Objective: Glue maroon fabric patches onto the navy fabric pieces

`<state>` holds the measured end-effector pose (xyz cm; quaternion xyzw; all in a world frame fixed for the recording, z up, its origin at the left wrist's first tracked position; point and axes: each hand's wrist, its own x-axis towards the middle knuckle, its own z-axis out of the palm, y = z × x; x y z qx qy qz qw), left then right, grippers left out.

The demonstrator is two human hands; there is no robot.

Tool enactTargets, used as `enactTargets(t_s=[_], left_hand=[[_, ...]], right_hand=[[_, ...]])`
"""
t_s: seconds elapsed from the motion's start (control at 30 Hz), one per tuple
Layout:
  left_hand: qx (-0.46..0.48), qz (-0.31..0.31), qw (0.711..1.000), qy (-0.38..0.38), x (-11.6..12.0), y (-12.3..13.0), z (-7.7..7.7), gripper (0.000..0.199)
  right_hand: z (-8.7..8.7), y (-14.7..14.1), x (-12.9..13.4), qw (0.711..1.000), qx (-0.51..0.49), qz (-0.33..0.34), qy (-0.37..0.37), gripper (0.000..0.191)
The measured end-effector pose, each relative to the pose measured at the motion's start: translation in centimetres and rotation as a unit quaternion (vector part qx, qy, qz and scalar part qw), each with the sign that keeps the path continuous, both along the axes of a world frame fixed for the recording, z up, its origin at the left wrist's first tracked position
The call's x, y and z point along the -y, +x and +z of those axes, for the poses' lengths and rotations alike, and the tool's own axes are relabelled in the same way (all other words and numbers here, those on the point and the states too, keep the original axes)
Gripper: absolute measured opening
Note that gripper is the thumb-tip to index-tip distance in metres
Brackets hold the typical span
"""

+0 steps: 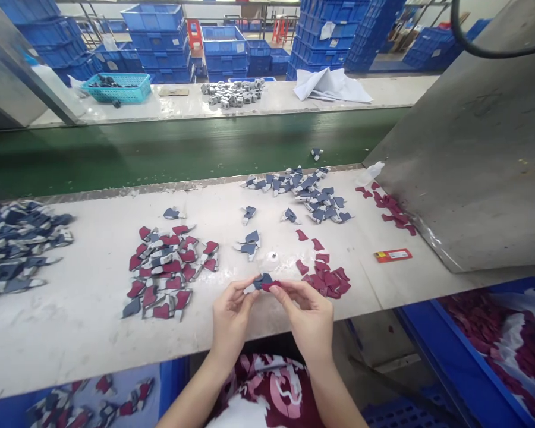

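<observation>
My left hand pinches a blue-grey molded part; my right hand pinches a maroon plate against it, left of the maroon plate pile.

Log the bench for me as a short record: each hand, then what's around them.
Left hand: pinches a blue-and-gray part
Right hand: pinches a maroon piece, held up to that part
Left of hands: pile of mostly maroon-faced parts; farther left, heap of blue-and-gray parts
Right of hands: loose maroon pieces; red packet
Ahead, rightward: cluster of blue-and-gray parts
Green belt: one small part on it
Beyond belt: turquoise basket, gray parts, white sheets
</observation>
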<state>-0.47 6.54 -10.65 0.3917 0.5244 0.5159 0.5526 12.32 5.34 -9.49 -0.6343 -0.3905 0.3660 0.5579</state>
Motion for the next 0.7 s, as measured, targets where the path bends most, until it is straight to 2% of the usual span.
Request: enactTargets(t_s=[0.17,0.33,0.47,0.57,0.63,0.7], left_hand=[[-0.005,-0.008,1.000,0.010,0.4,0.0,0.2,0.020],[0.003,-0.010,1.000,0.009,0.6,-0.2,0.6,0.023],[0.041,0.002,0.999,-0.028,0.3,0.0,1.4,0.027],[0.066,0.019,0.995,-0.066,0.1,0.2,2.1,0.028],[0.073,0.020,0.994,-0.076,0.0,0.2,2.4,0.029],[0.071,0.012,0.995,-0.074,0.1,0.1,2.8,0.031]], right_hand=[[0.0,-0.8,0.0,0.999,0.014,0.007,0.040,0.016],[0.3,-0.6,0.0,0.988,0.113,0.005,0.106,0.009],[0.4,-0.9,0.3,0.968,0.199,-0.016,0.150,0.006],[0.6,-1.3,0.6,0.952,0.243,-0.032,0.183,0.013],[0.7,-1.3,0.8,0.950,0.244,-0.039,0.193,0.016],[0.8,-1.1,0.8,0.962,0.201,-0.036,0.180,0.012]])
